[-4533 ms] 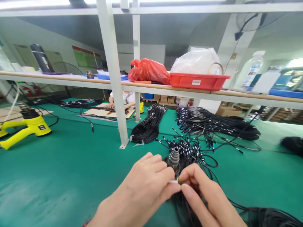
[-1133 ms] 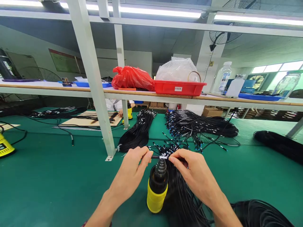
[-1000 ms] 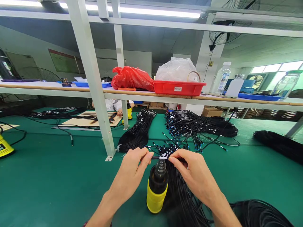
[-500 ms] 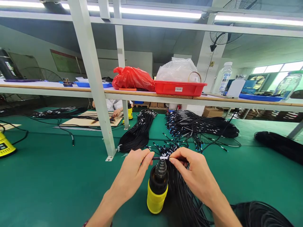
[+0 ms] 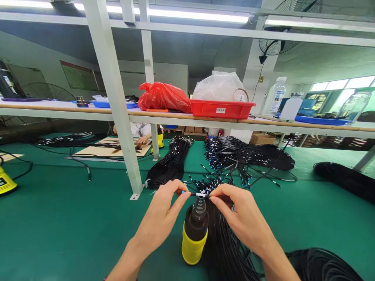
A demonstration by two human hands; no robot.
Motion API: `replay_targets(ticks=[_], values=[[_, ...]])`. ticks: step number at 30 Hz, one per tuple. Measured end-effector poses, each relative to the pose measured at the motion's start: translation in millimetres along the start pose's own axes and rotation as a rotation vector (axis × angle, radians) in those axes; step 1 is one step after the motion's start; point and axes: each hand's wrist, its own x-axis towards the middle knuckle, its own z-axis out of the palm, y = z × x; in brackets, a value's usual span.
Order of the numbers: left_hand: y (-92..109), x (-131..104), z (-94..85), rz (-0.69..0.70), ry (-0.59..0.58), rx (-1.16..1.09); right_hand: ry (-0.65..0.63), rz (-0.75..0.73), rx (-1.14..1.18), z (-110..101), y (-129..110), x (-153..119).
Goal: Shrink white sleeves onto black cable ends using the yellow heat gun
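Both hands (image 5: 202, 212) pinch the cable end (image 5: 199, 194) between them.

— What sort of place am I looking into?

— A cable assembly workshop, from what I see. A long green-matted workbench (image 5: 58, 218) carries bundles of black cables (image 5: 171, 164) toward its far edge, a white metal frame (image 5: 117, 97) holds a shelf with a red tray (image 5: 221, 108), and another worker's hand (image 5: 142, 139) sorts wires across the bench.

— Factory, then?

— Yes; strip lights (image 5: 190, 15) and a wall fan (image 5: 274, 45) say so.
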Motion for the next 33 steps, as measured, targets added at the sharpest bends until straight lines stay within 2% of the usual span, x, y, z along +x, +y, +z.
replay_targets(ticks=[6,12,24,33], values=[[-1.3,0.5,1.1,0.04,0.021,-0.002,0.032,0.017,0.029,4.2,1.0,1.8],[-3.8,1.1,2.2,0.04,0.024,0.095,-0.022,0.015,-0.083,3.9,1.0,-0.5],[-1.4,-2.4,1.1,0.028,0.022,0.02,-0.009,-0.004,0.02,6.5,5.1,-1.5],[-1.6,2.5,5.6,0.041,0.046,0.109,-0.04,0.016,-0.064,4.4,0.5,-1.8]])
